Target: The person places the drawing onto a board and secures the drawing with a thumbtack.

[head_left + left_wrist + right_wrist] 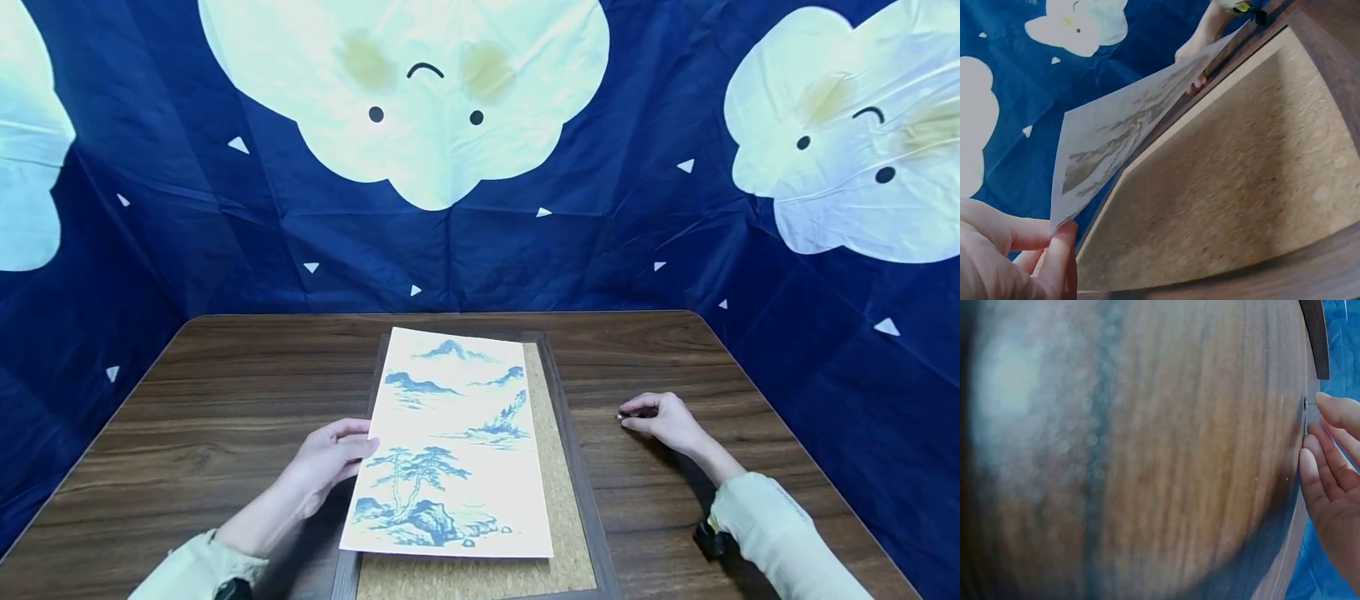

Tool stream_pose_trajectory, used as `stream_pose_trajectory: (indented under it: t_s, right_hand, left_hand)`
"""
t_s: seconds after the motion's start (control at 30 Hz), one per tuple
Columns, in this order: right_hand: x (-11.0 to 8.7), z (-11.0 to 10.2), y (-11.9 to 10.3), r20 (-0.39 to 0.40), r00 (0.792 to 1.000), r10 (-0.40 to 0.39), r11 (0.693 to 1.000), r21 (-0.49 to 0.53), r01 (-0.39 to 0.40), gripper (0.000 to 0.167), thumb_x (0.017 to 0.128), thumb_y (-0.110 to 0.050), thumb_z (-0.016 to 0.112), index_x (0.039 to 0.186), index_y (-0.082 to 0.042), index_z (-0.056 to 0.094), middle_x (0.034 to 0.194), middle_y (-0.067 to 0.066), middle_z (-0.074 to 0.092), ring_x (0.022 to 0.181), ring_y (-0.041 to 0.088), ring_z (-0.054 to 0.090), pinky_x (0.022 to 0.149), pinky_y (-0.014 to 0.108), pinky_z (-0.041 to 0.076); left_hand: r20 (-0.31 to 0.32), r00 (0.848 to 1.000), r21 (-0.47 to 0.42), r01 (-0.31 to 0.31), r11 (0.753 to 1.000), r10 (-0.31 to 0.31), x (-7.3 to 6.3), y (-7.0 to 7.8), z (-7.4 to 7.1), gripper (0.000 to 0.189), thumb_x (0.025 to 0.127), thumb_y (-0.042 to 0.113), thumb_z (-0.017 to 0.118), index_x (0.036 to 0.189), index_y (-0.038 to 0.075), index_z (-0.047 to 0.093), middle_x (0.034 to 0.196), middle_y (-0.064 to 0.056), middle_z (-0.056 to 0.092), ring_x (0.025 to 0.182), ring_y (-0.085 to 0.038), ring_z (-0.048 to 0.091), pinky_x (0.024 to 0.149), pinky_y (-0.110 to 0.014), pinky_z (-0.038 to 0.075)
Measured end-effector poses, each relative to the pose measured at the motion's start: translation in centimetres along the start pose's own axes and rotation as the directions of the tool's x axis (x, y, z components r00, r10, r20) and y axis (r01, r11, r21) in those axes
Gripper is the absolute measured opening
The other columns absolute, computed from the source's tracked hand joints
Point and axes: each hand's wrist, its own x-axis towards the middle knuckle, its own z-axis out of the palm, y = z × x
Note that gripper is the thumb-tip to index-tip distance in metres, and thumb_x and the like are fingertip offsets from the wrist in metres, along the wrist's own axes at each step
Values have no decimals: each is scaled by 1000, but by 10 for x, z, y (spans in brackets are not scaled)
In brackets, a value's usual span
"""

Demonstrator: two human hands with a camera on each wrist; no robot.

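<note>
My left hand (330, 462) pinches the left edge of a sheet printed with a blue landscape (450, 467), thumb on top. In the left wrist view, the sheet is tilted up off a framed cork board (1229, 162), and the left fingers (1060, 250) grip its near corner. From above, the sheet covers most of the cork. To the right of the board, my right hand (667, 425) is down at the table. Its thumb and fingertips pinch a small metal thumbtack (1307, 404), whose thin point faces the fingers.
A brown wooden frame (573, 467) borders the cork board, which lies on the dark wood table (247, 383). Behind and at the sides hangs a blue cloth (450, 258) with white clouds. Dark wrist cameras (708, 540) sit at the sleeves.
</note>
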Motion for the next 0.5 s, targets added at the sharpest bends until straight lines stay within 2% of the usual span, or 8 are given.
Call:
stream_pose_trajectory:
  t_s: [0.1, 0.2, 0.33, 0.5]
  right_hand:
    - [0, 0, 0, -5, 999, -33, 999, 2, 33, 18, 74, -11, 72, 88, 0, 70, 79, 2, 68, 70, 2, 58, 59, 16, 44]
    - [2, 1, 0, -9, 1000, 2, 1000, -4, -3, 19, 74, -11, 73, 88, 1, 70, 78, 5, 68, 68, 4, 58, 57, 18, 44]
    - [3, 1, -1, 4, 995, 95, 995, -36, -95, 23, 74, -12, 73, 92, 2, 69, 82, 10, 68, 68, 6, 57, 54, 21, 46]
    - [3, 1, -1, 17, 993, 119, 992, -35, -118, 22, 75, -10, 73, 93, 1, 69, 83, 11, 67, 65, 8, 55, 51, 24, 47]
  left_hand:
    - [-12, 1000, 6, 0, 1000, 0, 1, -4, 6, 43, 85, 7, 60, 121, -10, 42, 90, 2, 63, 75, -6, 59, 65, -19, 49]
    - [-32, 999, 19, 6, 1000, -6, 1, -6, 12, 42, 86, 6, 59, 121, -10, 43, 93, -1, 63, 75, -5, 59, 64, -18, 49]
    - [-55, 998, 39, 11, 999, -9, 1, -7, 18, 41, 85, 6, 60, 119, -10, 45, 99, -7, 62, 76, -6, 58, 63, -18, 48]
    - [-90, 996, 48, 3, 999, 2, 3, -10, 29, 37, 84, 4, 60, 116, -10, 48, 96, -8, 62, 72, -6, 57, 60, -17, 47]
